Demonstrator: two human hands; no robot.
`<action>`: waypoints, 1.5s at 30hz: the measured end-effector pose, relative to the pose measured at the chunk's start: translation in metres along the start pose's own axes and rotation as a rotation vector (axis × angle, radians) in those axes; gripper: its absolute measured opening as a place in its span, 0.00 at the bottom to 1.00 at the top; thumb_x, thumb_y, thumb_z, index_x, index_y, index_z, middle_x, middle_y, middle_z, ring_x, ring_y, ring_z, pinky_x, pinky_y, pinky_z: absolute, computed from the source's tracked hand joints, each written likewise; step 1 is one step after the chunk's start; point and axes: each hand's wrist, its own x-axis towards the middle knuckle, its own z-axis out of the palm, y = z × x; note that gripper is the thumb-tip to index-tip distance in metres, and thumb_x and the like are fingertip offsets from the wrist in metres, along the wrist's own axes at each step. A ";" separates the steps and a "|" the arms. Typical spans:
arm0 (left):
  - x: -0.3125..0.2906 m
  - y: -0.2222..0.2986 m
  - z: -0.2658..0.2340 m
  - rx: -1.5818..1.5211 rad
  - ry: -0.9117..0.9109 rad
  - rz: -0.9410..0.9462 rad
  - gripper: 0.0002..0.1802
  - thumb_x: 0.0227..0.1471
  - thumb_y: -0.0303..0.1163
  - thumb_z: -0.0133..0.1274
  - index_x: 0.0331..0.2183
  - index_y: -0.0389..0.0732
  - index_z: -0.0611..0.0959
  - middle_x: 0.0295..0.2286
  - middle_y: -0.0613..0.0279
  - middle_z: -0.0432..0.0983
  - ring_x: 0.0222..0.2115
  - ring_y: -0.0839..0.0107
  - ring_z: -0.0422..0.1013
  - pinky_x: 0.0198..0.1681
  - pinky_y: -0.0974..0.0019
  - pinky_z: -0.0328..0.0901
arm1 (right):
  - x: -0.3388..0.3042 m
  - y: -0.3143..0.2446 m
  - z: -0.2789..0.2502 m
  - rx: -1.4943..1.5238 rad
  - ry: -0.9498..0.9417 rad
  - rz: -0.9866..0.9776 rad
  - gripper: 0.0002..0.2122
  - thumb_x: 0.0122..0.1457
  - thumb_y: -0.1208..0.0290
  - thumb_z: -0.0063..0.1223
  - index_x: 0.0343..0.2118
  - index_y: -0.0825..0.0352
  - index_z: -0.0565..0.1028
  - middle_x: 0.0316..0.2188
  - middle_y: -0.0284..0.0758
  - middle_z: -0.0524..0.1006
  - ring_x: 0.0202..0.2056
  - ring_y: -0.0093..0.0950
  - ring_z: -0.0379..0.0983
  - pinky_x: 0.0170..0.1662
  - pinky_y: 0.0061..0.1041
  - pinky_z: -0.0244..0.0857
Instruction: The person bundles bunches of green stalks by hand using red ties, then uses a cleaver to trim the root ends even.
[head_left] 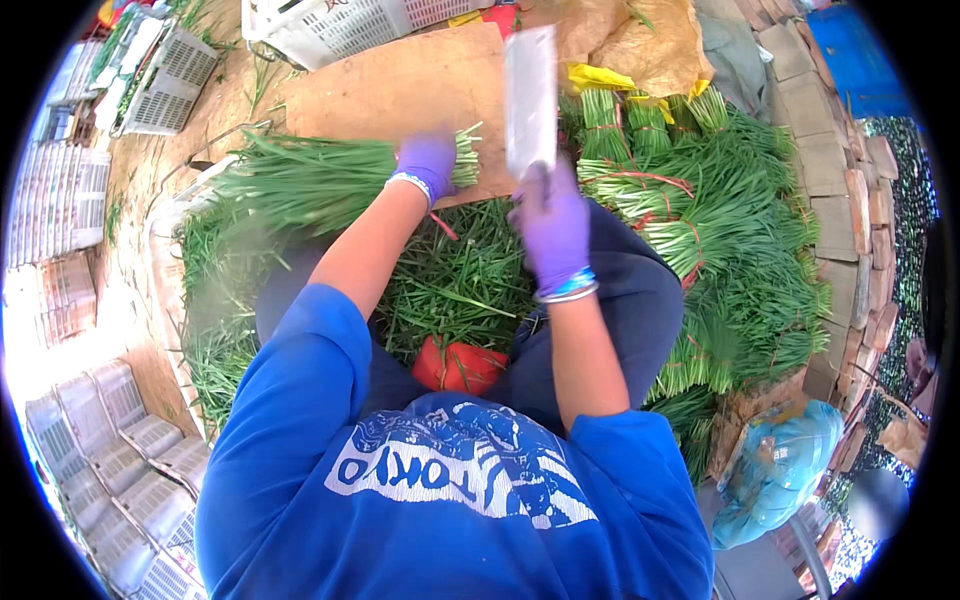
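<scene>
My left hand (428, 163), in a purple glove, is closed round a bunch of Chinese chives (310, 172) near its pale cut ends. Its green leaves stretch to the left, and the cut ends rest on a wooden board (400, 88). A red tie hangs below my left wrist. In my right hand (553, 225), also gloved in purple, is the handle of a cleaver (531, 100). The broad blade points away from me, raised beside the cut ends and slightly blurred. Loose green leaves (450, 270) lie heaped between my legs.
Tied chive bundles (740, 240) are piled on the right. Wooden blocks (835, 220) edge that pile. A white plastic crate (350, 30) stands beyond the board, another crate (170, 80) at far left. Stacked crates (120, 440) stand at lower left, a blue plastic bag (780, 465) at lower right.
</scene>
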 end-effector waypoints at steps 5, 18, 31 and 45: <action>0.005 0.001 0.000 -0.014 -0.024 -0.017 0.43 0.31 0.55 0.69 0.47 0.40 0.75 0.43 0.55 0.76 0.45 0.58 0.75 0.46 0.55 0.71 | -0.036 0.064 0.044 -0.683 -0.093 -0.047 0.09 0.63 0.69 0.42 0.40 0.70 0.68 0.25 0.49 0.76 0.28 0.49 0.75 0.31 0.45 0.70; 0.006 -0.002 0.016 -0.038 0.186 0.006 0.25 0.35 0.46 0.67 0.37 0.44 0.83 0.38 0.54 0.80 0.39 0.56 0.78 0.40 0.54 0.73 | 0.008 0.046 0.072 -0.751 -0.308 0.092 0.08 0.57 0.74 0.45 0.35 0.73 0.72 0.27 0.53 0.78 0.32 0.51 0.77 0.35 0.46 0.71; 0.012 -0.005 0.026 0.024 0.263 0.005 0.33 0.33 0.53 0.67 0.41 0.46 0.80 0.38 0.56 0.79 0.40 0.55 0.77 0.41 0.54 0.72 | 0.014 0.064 0.085 -0.664 -0.255 0.023 0.07 0.57 0.73 0.47 0.34 0.71 0.72 0.29 0.52 0.78 0.32 0.51 0.77 0.36 0.45 0.71; 0.016 -0.004 0.029 0.050 0.314 0.004 0.35 0.36 0.56 0.64 0.43 0.44 0.78 0.39 0.54 0.79 0.41 0.57 0.77 0.43 0.56 0.71 | 0.069 0.113 0.114 -0.609 -0.231 0.128 0.12 0.57 0.68 0.47 0.39 0.72 0.73 0.35 0.54 0.78 0.38 0.50 0.77 0.43 0.45 0.70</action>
